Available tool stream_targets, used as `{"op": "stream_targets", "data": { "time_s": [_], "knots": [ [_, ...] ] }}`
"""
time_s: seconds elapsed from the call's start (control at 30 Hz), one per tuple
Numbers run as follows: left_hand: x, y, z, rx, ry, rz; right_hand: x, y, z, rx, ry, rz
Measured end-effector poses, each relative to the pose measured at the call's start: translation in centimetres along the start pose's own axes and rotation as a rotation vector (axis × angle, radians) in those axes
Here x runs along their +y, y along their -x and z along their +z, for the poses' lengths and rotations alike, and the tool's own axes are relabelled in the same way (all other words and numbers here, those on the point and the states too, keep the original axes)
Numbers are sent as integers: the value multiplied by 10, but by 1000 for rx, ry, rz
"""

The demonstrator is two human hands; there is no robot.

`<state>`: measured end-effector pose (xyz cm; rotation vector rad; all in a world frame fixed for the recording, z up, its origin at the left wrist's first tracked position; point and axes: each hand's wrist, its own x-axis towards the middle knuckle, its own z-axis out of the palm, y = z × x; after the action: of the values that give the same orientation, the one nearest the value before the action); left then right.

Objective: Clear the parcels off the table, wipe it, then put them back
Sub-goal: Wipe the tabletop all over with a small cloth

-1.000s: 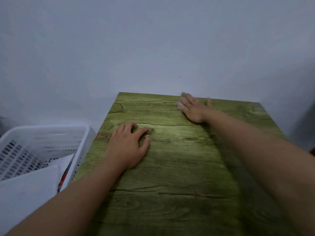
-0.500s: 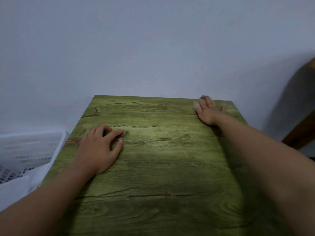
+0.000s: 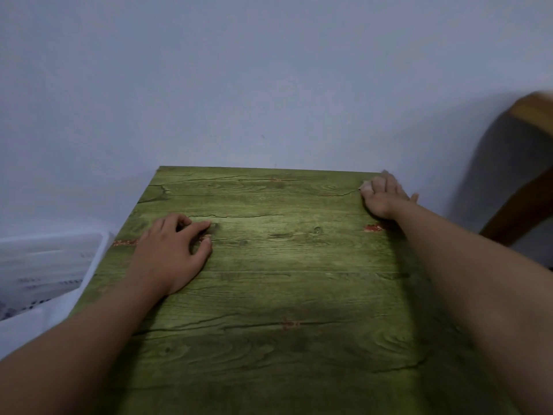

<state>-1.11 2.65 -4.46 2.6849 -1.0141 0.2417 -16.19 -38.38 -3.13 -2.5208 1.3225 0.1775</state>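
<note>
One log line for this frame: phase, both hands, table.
phase: wiping | left hand: flat on table | right hand: presses pale wipe, far right corner | parcels: none on table

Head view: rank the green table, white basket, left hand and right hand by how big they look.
1. Green table
2. White basket, partly cut off
3. Left hand
4. Right hand, smaller-looking only because farther away

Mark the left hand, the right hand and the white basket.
left hand (image 3: 170, 254), head view, back of the hand.
right hand (image 3: 384, 197), head view, knuckles.
white basket (image 3: 92, 259), head view, right rim.
</note>
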Motion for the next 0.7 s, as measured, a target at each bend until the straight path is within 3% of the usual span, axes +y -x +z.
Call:
{"op": "stream_targets", "data": {
  "time_s": [0.27, 0.5, 0.6, 0.7],
  "knots": [
    [5, 2, -5, 13, 1, 17, -51, 39, 16, -11, 75, -156],
    [9, 11, -10, -25, -105, -275, -203, 80, 54, -39, 176, -509],
    [-2, 15, -14, 14, 21, -213, -266, 105, 73, -60, 200, -645],
    [-37, 29, -28, -14, 112, -341, -309, 138, 89, -84, 280, -752]
  ]
}}
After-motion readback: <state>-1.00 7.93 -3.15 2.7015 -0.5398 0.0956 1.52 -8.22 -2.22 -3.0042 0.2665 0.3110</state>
